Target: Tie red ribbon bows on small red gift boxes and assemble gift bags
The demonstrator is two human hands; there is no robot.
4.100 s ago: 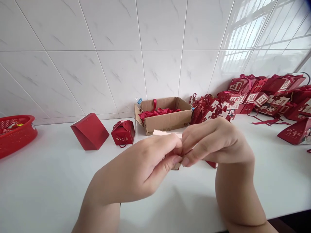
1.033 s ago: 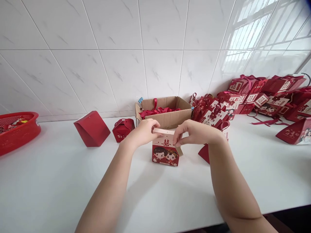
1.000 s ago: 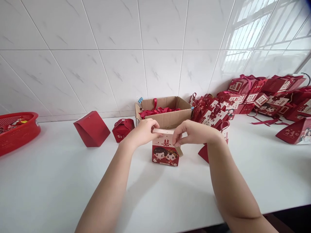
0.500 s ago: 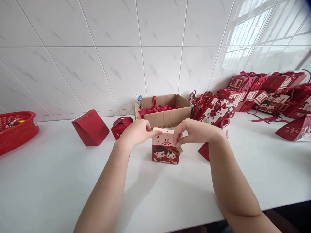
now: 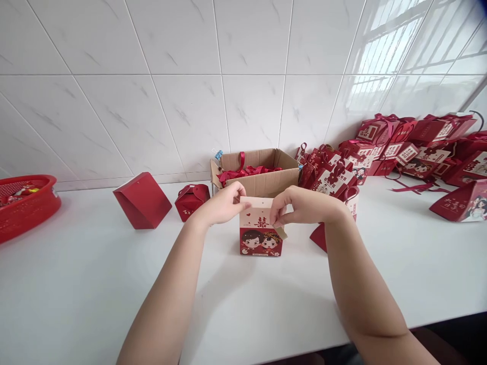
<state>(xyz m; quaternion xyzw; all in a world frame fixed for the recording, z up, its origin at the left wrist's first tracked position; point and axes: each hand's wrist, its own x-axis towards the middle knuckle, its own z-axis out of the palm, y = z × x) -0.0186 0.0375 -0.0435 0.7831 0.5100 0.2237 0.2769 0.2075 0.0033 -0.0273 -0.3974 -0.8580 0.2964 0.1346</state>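
A red and cream paper box (image 5: 261, 241) printed with two cartoon figures stands upright on the white table (image 5: 236, 309), in front of a cardboard box. My left hand (image 5: 227, 204) pinches its upper left edge between thumb and fingers. At its right side my right hand (image 5: 287, 207) is closed on the upper part, where a small tan flap (image 5: 281, 232) sticks out below the fingers. The back of the box is hidden.
The cardboard box (image 5: 262, 188) behind holds red ribbons (image 5: 254, 172). Two red boxes (image 5: 143, 201) (image 5: 192, 201) and a red basket (image 5: 30, 213) stand left. Many finished-looking red boxes (image 5: 403, 152) are piled right, with a red piece (image 5: 319, 236) near my right wrist.
My left hand has shifted slightly up, its thumb now nearer the top edge of the paper box. The box faces forward a little more squarely. My right hand has hardly moved.
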